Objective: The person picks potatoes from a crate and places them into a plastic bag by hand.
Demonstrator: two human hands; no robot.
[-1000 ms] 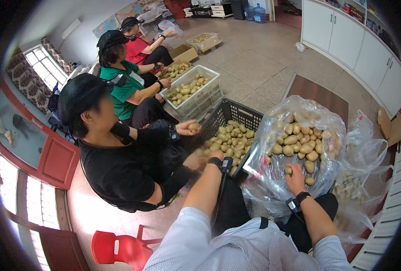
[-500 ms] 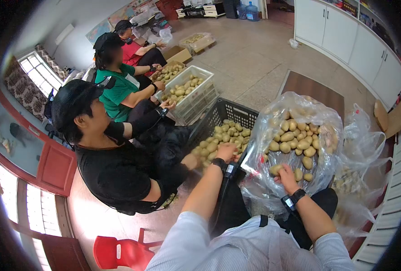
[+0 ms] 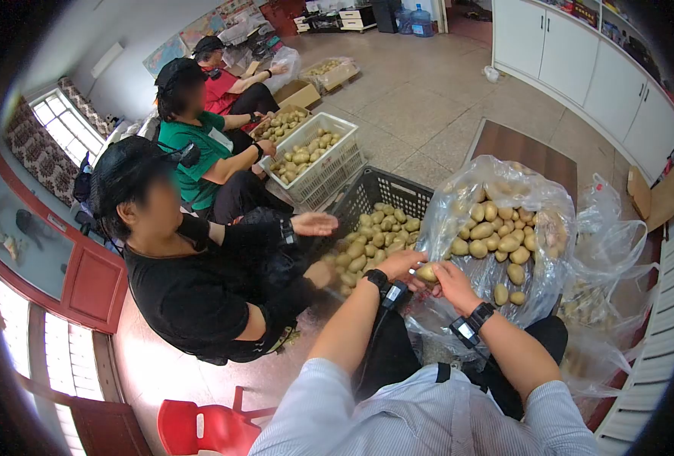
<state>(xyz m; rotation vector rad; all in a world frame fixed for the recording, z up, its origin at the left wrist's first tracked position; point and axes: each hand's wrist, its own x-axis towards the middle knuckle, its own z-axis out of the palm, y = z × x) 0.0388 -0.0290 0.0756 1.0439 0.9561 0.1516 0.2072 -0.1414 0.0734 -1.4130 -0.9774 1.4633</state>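
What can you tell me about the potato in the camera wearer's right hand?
The potato looks yellowish-tan, rounded and fairly smooth, though partly hidden. The right hand grips it; the left hand is right up close, but whether it touches is unclear. It appears held up near the left edge of the clear plastic bag, beside the dark crate.

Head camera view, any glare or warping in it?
Head view: fisheye distortion, dark corners, white cabinets along a curving line; same view, lower-left panes washed out; same view, bright highlights on the clear plastic bag; same view, potato at the right hand distinguishable.
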